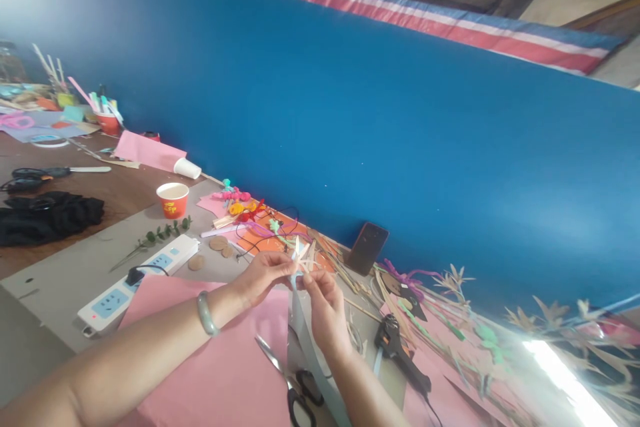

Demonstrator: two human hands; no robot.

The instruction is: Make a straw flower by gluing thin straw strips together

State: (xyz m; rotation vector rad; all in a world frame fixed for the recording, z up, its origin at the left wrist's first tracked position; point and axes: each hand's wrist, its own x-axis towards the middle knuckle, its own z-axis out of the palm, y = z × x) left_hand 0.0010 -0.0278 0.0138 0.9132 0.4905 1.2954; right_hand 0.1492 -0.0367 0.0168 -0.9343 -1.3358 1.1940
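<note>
My left hand [265,273], with a bangle on its wrist, is closed in a pinch on a small pale flower with pointed petals [301,252]. My right hand [325,303] is closed beside it, thumb and forefinger pressed on a pale blue strip [306,330] at the flower's base. The strip hangs down past my right wrist toward the table's near edge. Under my hands lies a sheet of pink paper [225,353]. Open-bladed scissors [286,373] with black handles rest at its right edge. My fingers cover the point where strip and flower meet.
A white power strip [140,283] and a red paper cup [173,201] stand at left. A black glue gun [400,353] lies to the right, near a phone [367,248] leaning against the blue partition [350,113]. Dried leaf flowers [455,280] and coloured scraps line the back.
</note>
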